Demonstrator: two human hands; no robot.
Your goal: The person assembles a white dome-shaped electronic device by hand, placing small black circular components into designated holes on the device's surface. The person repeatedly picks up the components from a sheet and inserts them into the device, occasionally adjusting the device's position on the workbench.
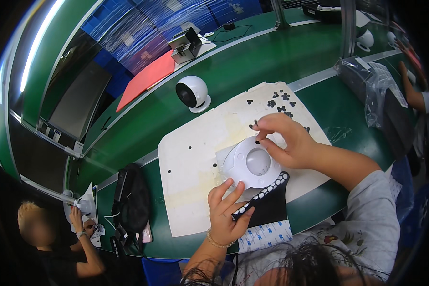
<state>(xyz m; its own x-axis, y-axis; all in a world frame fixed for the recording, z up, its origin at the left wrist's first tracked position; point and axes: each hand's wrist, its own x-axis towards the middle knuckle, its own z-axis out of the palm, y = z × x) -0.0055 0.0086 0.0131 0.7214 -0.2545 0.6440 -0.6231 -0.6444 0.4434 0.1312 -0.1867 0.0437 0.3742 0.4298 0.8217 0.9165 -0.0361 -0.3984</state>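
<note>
A white round plastic part with a large round hole lies tilted on the pale board under my hands. My left hand grips its near edge, two fingertips on the rim and the thumb beside a black strip with white dots. My right hand is curled over the far right rim. Small black round pads cling at its index fingertip. Another black pad sits at the thumb tip, against the rim. A black sheet and blue-printed white backing paper lie beneath and near me.
Loose black pads cluster on the board's far right. A white ball-shaped camera stands beyond it. At left sits a black bag; at right, a dark box with clear plastic. Another person works at far left.
</note>
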